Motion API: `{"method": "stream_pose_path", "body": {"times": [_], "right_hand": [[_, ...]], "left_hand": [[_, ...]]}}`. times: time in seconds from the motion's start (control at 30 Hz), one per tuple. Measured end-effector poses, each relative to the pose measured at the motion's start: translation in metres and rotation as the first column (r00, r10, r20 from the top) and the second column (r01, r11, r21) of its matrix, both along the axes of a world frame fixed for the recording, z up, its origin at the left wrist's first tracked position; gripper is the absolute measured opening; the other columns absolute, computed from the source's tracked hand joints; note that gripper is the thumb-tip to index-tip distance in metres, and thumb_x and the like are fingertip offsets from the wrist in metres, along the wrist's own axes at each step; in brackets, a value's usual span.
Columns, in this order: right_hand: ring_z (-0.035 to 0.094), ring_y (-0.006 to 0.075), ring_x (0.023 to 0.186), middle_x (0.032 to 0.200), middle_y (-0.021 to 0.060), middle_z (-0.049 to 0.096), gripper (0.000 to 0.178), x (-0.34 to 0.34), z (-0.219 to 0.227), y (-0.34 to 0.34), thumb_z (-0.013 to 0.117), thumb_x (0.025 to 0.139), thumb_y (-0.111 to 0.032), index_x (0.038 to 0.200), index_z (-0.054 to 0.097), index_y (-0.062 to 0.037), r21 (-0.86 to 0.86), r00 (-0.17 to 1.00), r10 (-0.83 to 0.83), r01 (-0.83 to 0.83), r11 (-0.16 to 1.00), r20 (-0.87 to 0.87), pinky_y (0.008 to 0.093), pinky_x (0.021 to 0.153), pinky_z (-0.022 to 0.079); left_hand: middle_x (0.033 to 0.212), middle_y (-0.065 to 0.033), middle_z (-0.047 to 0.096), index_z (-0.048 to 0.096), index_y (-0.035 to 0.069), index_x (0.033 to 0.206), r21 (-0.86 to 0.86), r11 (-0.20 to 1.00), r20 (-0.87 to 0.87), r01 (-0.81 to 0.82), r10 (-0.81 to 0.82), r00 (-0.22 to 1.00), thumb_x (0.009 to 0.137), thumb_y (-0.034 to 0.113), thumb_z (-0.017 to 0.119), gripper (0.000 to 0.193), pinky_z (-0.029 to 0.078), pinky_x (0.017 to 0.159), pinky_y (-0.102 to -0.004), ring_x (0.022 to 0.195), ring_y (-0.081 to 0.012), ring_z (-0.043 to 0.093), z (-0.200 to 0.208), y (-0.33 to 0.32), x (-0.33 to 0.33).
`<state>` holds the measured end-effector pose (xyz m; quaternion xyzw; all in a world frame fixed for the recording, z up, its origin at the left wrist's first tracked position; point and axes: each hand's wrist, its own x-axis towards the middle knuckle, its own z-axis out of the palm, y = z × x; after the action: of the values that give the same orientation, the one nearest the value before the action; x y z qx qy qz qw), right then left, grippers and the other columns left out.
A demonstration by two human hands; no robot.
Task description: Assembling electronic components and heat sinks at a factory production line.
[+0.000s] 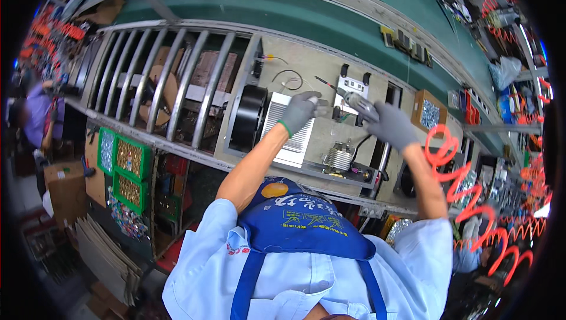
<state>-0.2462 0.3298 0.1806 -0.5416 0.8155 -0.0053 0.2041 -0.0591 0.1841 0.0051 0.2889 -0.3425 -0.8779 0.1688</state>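
Observation:
My right hand (392, 124), in a grey glove, grips a metal power screwdriver (361, 105). Its thin shaft points up and left, over a small white bracket plate (354, 87) with black posts. My left hand (302, 111), in a grey glove with a green cuff, is above a white finned panel (289, 134). Its fingers are curled together toward the screwdriver, and whatever they pinch is too small to make out. Left of the panel is a black round fan housing (249, 118). Nearer me, right of the panel, sits a ribbed metal compressor part (339, 158).
Metal rollers (180, 84) extend to the left, and a green conveyor belt (271, 16) runs behind. A cardboard box of screws (429, 112) stands right of my right hand. The red coiled hose (451, 172) hangs beside my right forearm. Green bins (128, 170) hold fasteners at left.

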Motion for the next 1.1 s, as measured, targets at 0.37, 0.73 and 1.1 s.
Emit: {"method": "stream_pose_path", "body": {"times": [0.37, 0.73, 1.1], "right_hand": [[0.061, 0.0386, 0.074, 0.08, 0.0221, 0.063, 0.047, 0.138, -0.046, 0.07, 0.075, 0.071, -0.036, 0.095, 0.059, 0.001, -0.142, 0.915, 0.087, -0.032, 0.989, 0.394, 0.0438, 0.069, 0.047], [0.054, 0.0154, 0.062, 0.07, 0.0074, 0.059, 0.033, 0.205, -0.038, 0.061, 0.076, 0.073, -0.018, 0.093, 0.057, 0.0001, -0.119, 0.841, 0.21, -0.173, 0.978, 0.499, 0.0326, 0.058, 0.045], [0.048, 0.0069, 0.06, 0.069, -0.0001, 0.053, 0.022, 0.338, -0.046, 0.015, 0.071, 0.078, -0.013, 0.09, 0.056, -0.0017, 0.083, 0.654, 0.042, -0.158, 0.984, 0.755, 0.025, 0.055, 0.041]], "left_hand": [[0.064, 0.0008, 0.056, 0.059, 0.011, 0.085, 0.0, 0.876, 0.073, -0.483, 0.482, 0.873, 0.096, 0.041, 0.054, 0.033, 0.04, 0.042, -0.0205, 0.049, -0.0059, 0.052, 0.035, 0.03, 0.152], [0.063, -0.0055, 0.063, 0.063, 0.002, 0.085, -0.365, 0.896, 0.18, -0.251, 0.333, 0.926, 0.094, 0.03, 0.057, 0.03, 0.046, 0.042, -0.0224, 0.047, -0.0105, 0.059, 0.065, 0.035, 0.269], [0.09, -0.0125, 0.069, 0.059, -0.002, 0.118, -0.323, 0.904, 0.239, -0.279, 0.364, 0.9, 0.088, 0.01, 0.058, 0.032, 0.053, 0.055, -0.0236, 0.069, -0.0154, 0.068, 0.002, 0.049, 0.441]]}}
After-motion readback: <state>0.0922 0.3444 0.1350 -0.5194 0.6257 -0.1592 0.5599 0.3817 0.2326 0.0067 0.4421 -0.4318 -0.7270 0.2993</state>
